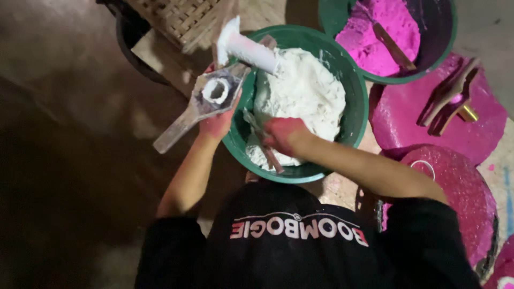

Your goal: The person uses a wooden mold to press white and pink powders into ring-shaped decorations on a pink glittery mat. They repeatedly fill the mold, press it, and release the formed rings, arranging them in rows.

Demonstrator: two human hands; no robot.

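Over the green plastic basin [353,115] of white powder [305,93], left hand [217,124] fingers clamp a half-packed metal mould [206,101]; right hand [284,135] fingers clamp a scraper stick [262,140].

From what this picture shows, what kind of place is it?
Probably a small craft workshop on the floor: green basins hold white powder and pink powder, pink-dusted round blocks lie nearby, and the left hand holds a mould.

Two green basins [357,115] [450,48], two hands [217,124] [284,134], one white roll [249,51]
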